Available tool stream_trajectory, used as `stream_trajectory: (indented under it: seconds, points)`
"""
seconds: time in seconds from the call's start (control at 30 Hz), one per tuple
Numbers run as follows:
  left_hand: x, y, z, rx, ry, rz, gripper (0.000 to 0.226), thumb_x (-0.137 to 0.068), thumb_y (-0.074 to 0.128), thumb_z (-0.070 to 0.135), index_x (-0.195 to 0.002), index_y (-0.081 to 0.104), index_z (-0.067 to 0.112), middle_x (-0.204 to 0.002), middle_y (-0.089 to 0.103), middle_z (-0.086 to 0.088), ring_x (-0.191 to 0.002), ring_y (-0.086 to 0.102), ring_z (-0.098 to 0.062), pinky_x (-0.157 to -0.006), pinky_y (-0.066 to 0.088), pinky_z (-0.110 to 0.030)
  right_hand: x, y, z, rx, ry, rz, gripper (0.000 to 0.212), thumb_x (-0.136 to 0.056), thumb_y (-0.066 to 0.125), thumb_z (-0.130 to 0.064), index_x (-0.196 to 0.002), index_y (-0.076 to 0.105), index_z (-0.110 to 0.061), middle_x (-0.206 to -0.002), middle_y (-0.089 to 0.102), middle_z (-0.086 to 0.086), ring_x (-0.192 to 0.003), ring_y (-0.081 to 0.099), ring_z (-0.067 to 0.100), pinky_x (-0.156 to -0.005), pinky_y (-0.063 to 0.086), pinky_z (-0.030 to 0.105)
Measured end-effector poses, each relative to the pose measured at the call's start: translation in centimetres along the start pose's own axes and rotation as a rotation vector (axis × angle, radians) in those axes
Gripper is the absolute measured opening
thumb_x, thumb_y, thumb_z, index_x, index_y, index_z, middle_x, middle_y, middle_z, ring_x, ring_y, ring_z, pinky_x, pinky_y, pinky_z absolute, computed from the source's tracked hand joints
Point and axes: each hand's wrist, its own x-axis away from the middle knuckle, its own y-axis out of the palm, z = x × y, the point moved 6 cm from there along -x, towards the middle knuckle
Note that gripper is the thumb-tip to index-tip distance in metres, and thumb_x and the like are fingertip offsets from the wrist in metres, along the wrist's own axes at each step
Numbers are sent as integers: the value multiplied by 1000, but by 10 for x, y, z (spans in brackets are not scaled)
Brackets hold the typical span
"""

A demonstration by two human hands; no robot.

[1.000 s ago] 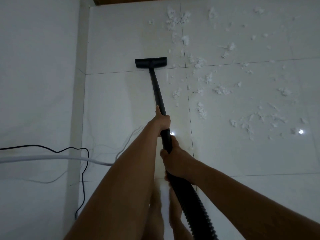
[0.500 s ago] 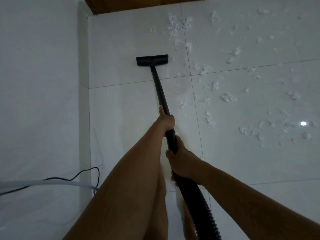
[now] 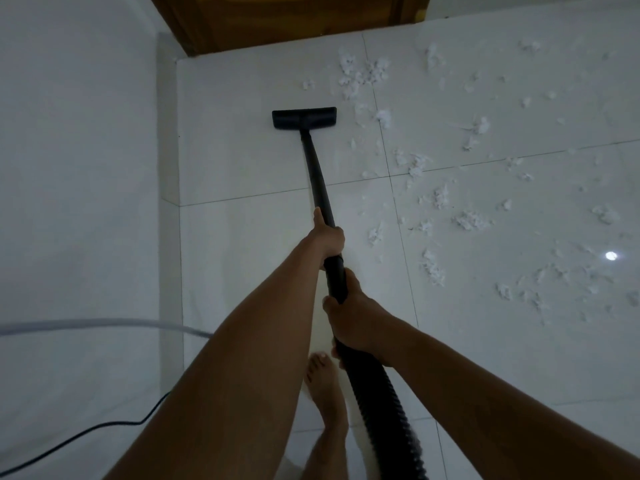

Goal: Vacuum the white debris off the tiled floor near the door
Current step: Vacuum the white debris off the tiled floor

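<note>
My left hand (image 3: 329,237) and right hand (image 3: 349,317) clamp the wand (image 3: 317,168), nozzle (image 3: 304,118) at upper centre near the door (image 3: 294,19); debris (image 3: 436,199) lies scattered to its right, so I should sweep rightward in slow, overlapping passes.

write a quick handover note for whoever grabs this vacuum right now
Left hand grips the black wand farther out; right hand grips it nearer the body, where the ribbed hose joins.
Floor head sits on the tiled floor, short of the wooden door.
Done: no debris shows on the tiles left of the wand.
Left: white debris lies scattered right of the wand, thickest ahead-right of the head near the door.
Mind the black cable at lower left.
</note>
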Motion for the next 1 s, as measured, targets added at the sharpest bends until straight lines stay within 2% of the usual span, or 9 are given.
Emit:
stream_trajectory:
  seconds: [0.07, 0.17, 0.33, 0.5, 0.6, 0.7, 0.77, 0.9, 1.0]
  points:
    - [0, -6, 4, -16, 1, 0, 74, -109, 35, 27, -158, -18, 40, -148, 44, -16, -104, 56, -29, -98, 54, -48, 0, 0, -6, -19, -3, -11, 66, -109, 41, -25, -160, 4, -45, -111, 63, 24, -56, 62, 22, -49, 57, 33]
    - [9, -8, 10, -13, -21, -5, 74, -108, 35, 27, -158, -18, 40, -148, 44, -15, -105, 56, -29, -98, 54, -47, 9, -6, -13, -35, -29, -14, 66, -109, 41, -25, -161, 5, -42, -109, 62, 22, -55, 61, 21, -44, 53, 29]
    - [29, -5, 24, 16, -47, -21, 76, -107, 36, 23, -158, -16, 40, -144, 47, -16, -91, 59, -27, -94, 56, -45, 35, -22, -20, -63, -19, -61, 62, -109, 41, -23, -160, 11, -40, -98, 58, 19, -56, 61, 22, -45, 54, 30]
    - [36, -9, 35, -16, -47, -12, 79, -104, 38, 20, -159, -16, 40, -146, 46, -17, -107, 61, -34, -96, 56, -49, 41, -30, -33, -101, -22, -66, 60, -108, 41, -21, -159, 15, -37, -94, 59, 17, -52, 60, 20, -45, 53, 30]
    - [25, -20, 35, -21, -44, -11, 79, -104, 39, 22, -159, -14, 41, -145, 47, -17, -106, 61, -34, -96, 56, -50, 34, -24, -41, -94, 3, -72, 63, -108, 42, -19, -159, 12, -39, -99, 59, 19, -57, 59, 22, -44, 52, 29]
    - [6, -31, 37, 5, -34, -16, 77, -105, 38, 22, -159, -14, 41, -144, 47, -16, -94, 60, -29, -95, 56, -49, 18, -19, -52, -79, 4, -60, 67, -107, 42, -19, -159, 9, -44, -109, 61, 22, -58, 60, 23, -43, 52, 28]
    - [-7, -39, 41, 18, -23, -18, 76, -106, 38, 23, -159, -14, 42, -143, 48, -15, -86, 58, -26, -92, 56, -47, 6, -17, -60, -88, 7, -47, 66, -107, 42, -22, -158, 9, -47, -108, 61, 22, -59, 61, 24, -45, 53, 30]
    - [-34, -59, 52, 19, -10, -38, 77, -105, 38, 25, -158, -14, 44, -138, 50, -14, -94, 60, -28, -94, 56, -48, -16, -14, -85, -105, 2, -17, 63, -108, 41, -25, -156, 10, -51, -107, 62, 21, -59, 61, 23, -44, 52, 29]
    - [-45, -79, 65, 34, 1, -46, 76, -106, 38, 27, -158, -14, 45, -139, 48, -12, -91, 57, -25, -92, 56, -46, -28, -12, -108, -103, -17, 16, 65, -108, 42, -25, -157, 7, -49, -110, 64, 22, -56, 60, 21, -40, 49, 25]
